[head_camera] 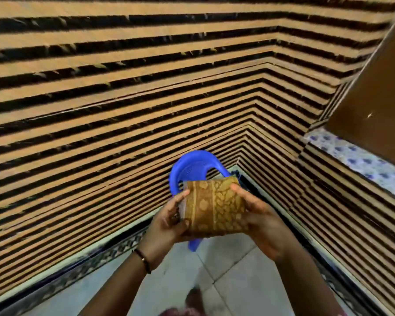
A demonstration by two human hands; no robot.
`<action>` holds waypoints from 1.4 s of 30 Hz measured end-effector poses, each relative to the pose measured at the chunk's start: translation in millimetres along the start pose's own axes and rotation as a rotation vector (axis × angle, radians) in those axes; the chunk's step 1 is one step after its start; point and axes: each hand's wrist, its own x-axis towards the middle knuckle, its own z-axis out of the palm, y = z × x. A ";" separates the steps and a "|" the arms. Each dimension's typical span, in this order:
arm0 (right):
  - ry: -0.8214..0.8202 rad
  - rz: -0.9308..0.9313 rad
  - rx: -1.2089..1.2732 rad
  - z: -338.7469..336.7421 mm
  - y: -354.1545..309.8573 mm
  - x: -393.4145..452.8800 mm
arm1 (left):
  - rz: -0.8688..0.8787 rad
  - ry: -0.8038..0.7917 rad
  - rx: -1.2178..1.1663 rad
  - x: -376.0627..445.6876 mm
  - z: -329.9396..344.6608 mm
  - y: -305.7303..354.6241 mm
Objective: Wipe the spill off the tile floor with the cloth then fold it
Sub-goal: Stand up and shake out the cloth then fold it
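Note:
A brown cloth with a gold pattern [212, 207] is folded into a small thick rectangle and held up in front of me, well above the floor. My left hand [169, 221] grips its left edge, thumb on top. My right hand [258, 215] grips its right side, fingers curled under. The pale grey tile floor [233, 267] shows below my arms. I see no spill on the visible tiles.
A blue plastic chair [189, 167] stands in the corner behind the cloth. Striped brown-and-black tiled walls [100, 110] meet there, with a dark patterned skirting [89, 261] along the floor. At right is a blue-flowered ledge [363, 160] under a brown wooden panel [374, 115].

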 end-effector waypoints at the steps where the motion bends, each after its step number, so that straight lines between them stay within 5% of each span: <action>1: 0.002 0.020 -0.002 -12.5 -9.9 15.1 | -0.019 -0.002 -0.007 22.7 5.9 0.7; 11: 0.017 0.200 0.014 -109.9 -33.6 153.6 | -0.051 0.102 0.113 173.7 43.4 -21.6; 15: 0.007 0.353 -0.012 -142.7 -7.9 217.9 | -0.092 0.144 0.333 211.0 41.7 -57.1; 23: -0.128 0.595 -0.234 -211.5 54.6 368.0 | -0.294 0.402 0.358 309.5 45.8 -133.5; 30: -0.259 0.673 -0.501 -262.4 150.3 460.8 | -0.399 0.571 0.461 386.8 32.5 -250.4; 42: -0.471 0.678 -1.023 -318.8 362.0 534.9 | -0.693 0.554 0.420 424.7 -13.4 -475.9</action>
